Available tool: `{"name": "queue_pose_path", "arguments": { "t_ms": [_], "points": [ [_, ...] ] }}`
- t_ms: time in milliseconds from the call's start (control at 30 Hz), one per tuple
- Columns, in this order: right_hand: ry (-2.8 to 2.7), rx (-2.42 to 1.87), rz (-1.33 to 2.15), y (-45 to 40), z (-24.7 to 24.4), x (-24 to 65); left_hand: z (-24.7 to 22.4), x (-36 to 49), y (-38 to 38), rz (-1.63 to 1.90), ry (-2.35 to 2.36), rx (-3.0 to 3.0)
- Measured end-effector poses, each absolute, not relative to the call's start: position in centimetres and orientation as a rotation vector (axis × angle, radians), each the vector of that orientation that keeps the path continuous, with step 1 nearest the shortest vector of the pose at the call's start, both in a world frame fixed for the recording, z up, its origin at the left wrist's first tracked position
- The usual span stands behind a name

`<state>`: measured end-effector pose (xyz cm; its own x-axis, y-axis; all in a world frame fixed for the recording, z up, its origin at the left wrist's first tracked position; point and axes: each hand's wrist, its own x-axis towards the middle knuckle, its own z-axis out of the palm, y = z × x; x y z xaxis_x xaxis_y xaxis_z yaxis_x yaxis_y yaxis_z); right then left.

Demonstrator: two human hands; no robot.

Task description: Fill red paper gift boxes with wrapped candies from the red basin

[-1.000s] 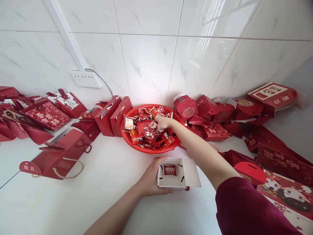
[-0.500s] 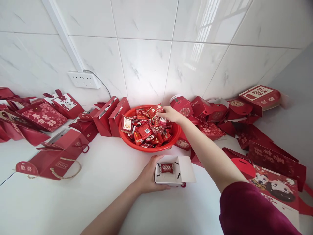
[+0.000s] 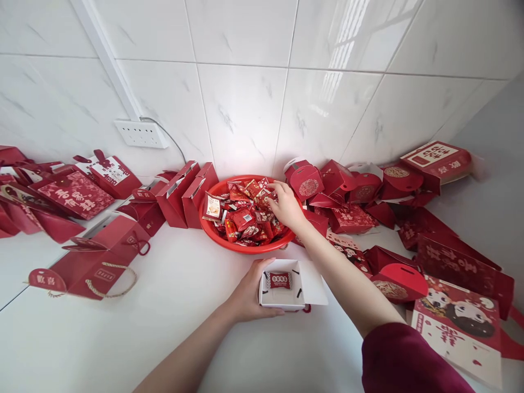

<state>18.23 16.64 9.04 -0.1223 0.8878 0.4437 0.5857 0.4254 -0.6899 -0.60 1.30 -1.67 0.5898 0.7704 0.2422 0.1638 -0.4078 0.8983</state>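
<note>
My left hand grips a small white-lined gift box by its left side, fingers behind and thumb along the near side. The box's lid flap lies folded out to the right. Inside it lies one red wrapped candy with white lettering. My right hand is over the right part of a red plastic basin, its thumb and fingers apart at the heap of red candy packets. Nothing shows held between them. A cream-and-brown packet leans at the basin's left rim.
Red gift boxes with rope handles stand on the left of the white table. More red boxes pile up at the right, with a cartoon-printed box nearest. A socket strip is on the tiled wall.
My right hand has moved slightly right and down over the basin, and its fingers have come away from the packet at the back. My left hand and the box stay in place.
</note>
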Motion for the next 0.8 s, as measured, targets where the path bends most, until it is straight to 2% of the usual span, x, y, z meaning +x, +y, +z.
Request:
{"name": "queue_pose_path", "arguments": {
  "t_ms": [167,267,467,800],
  "points": [
    [-2.474,-0.901,0.451,14.1,10.1,16.6,-2.0,-0.6,1.5,0.832,0.748,1.916],
    [-2.692,-0.911,0.522,13.8,9.2,15.4,-2.1,-0.6,1.6,0.825,0.749,1.921],
    [-2.694,-1.141,0.521,15.5,6.8,14.6,-1.8,-0.6,1.5,0.823,0.754,1.957],
    [-2.438,-1.076,0.549,13.4,7.5,17.2,-1.9,-0.4,1.6,0.841,0.752,1.923]
  ]
}}
